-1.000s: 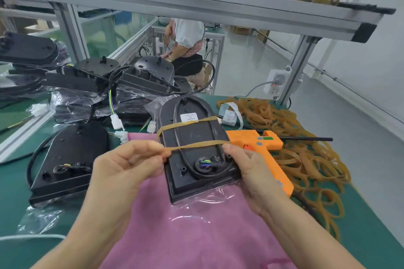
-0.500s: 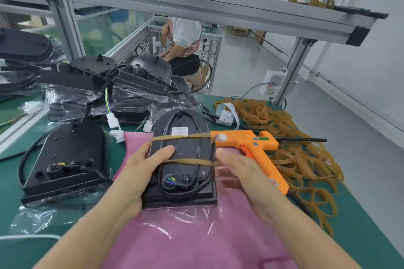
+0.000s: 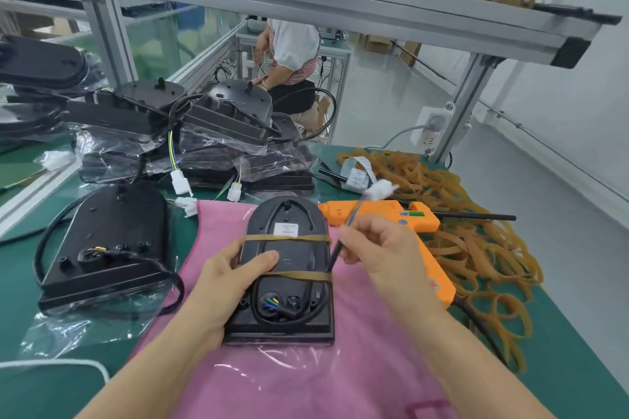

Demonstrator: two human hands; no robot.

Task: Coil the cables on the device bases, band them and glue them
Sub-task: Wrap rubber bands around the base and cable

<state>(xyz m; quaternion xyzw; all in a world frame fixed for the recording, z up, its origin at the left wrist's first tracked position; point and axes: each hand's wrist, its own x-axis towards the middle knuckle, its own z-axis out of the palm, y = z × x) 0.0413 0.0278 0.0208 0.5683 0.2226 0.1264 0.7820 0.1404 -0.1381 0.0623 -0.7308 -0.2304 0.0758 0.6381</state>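
Note:
A black device base point(image 3: 289, 269) lies flat on the pink cloth point(image 3: 306, 378), its black cable coiled along its rim under two tan rubber bands point(image 3: 289, 239). My left hand point(image 3: 228, 279) grips the base's left edge, thumb on top. My right hand point(image 3: 381, 248) pinches the loose cable end point(image 3: 335, 253) at the base's right side and holds it up; its white connector point(image 3: 379, 190) is blurred above the orange glue gun point(image 3: 391, 218).
Another black base point(image 3: 105, 241) with a loose cable lies to the left on the green table. More bases in plastic bags point(image 3: 190, 133) are stacked behind. A heap of rubber bands point(image 3: 459, 231) fills the right side. A person sits beyond the frame.
The banded base came down from a raised tilt to lie flat on the cloth. My right hand left the band and lifted the cable end with its white connector.

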